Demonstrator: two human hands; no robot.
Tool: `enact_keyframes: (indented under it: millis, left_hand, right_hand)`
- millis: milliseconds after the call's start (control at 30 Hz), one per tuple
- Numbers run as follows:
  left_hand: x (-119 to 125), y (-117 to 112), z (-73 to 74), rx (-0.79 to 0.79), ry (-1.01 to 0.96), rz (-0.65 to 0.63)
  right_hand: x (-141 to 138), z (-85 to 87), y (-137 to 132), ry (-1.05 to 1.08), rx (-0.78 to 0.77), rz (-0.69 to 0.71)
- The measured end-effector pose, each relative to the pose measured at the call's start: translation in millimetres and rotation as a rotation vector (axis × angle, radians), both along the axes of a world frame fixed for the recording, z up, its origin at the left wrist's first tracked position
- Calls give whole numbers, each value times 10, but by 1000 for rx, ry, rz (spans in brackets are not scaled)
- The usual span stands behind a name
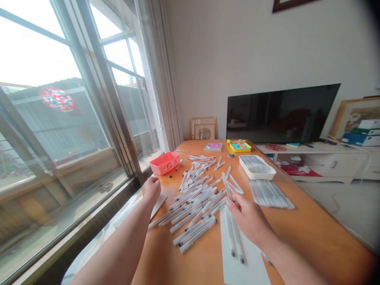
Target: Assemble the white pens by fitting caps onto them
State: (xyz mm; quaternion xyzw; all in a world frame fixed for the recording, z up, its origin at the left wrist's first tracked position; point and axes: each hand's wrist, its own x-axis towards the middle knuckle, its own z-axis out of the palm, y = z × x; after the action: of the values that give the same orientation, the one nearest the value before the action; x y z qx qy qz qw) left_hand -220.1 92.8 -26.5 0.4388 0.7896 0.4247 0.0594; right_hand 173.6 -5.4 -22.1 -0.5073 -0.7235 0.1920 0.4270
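Observation:
My left hand (152,189) is closed in a pinch above the table's left side, just in front of the pink basket (165,164). Whatever its fingertips hold, if anything, is too small to make out. My right hand (244,209) has thumb and fingers closed on a clear-barrelled pen (227,187) that points up and away. Beneath it, a couple of black-ended pens (234,237) lie on a white sheet (242,267). Between my hands spreads a loose heap of similar pens (194,194), many with dark ends.
To the right, a white tray (257,174) holds clear tubes, and a neat row of tubes (270,194) lies before it. A yellow box (240,148) and a colourful booklet (213,147) are at the far end. Windows flank the table's left; a television (282,114) stands beyond.

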Motion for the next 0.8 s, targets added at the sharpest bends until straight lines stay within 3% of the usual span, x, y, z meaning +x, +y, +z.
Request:
enact_keyframes:
  millis: [233,400,600,800]
  left_hand:
    - [30,540,-59,-166,277,-161]
    - [126,761,-77,-242,425,-296]
    - [172,866,-91,-311,502,-341]
    - [192,771,-71,-336,516,-408]
  right_hand:
    - [-5,25,20,0,-24,-5]
    - [-13,-12,38,-13,-33,-14]
    - [-1,-41,47,-27,-48,-21]
    - [-22,0,32,-27,-25,-12]
